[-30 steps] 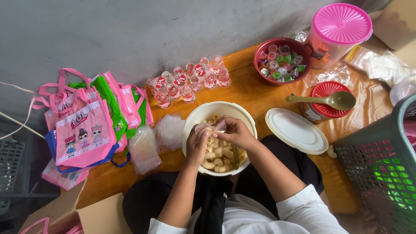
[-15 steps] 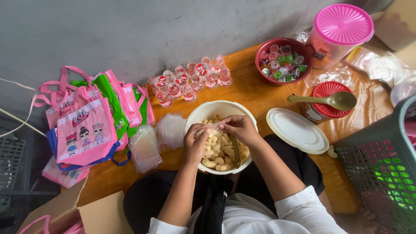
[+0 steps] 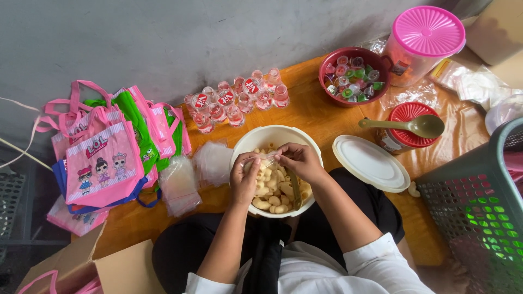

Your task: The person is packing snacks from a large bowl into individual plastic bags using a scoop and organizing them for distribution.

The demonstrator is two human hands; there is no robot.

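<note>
A white bowl (image 3: 275, 134) of pale curved crackers rests on my lap against the orange table (image 3: 321, 117). Both hands hover over it. My left hand (image 3: 243, 179) and my right hand (image 3: 298, 161) pinch the two sides of a small clear plastic bag (image 3: 265, 158) stretched between them above the crackers. A spoon handle (image 3: 295, 188) lies in the bowl under my right hand.
A white lid (image 3: 370, 162) lies right of the bowl. Behind stand several small sealed cups (image 3: 239, 99), a red bowl of jelly cups (image 3: 353, 76), a pink-lidded jar (image 3: 424, 46), a red-lidded jar with a spoon (image 3: 407, 128). Pink bags (image 3: 103, 158) and clear bags (image 3: 178, 185) left, grey basket (image 3: 479, 201) right.
My hands have drawn slightly apart over the bowl, pulling the small clear bag out between them. Everything else stays where it was.
</note>
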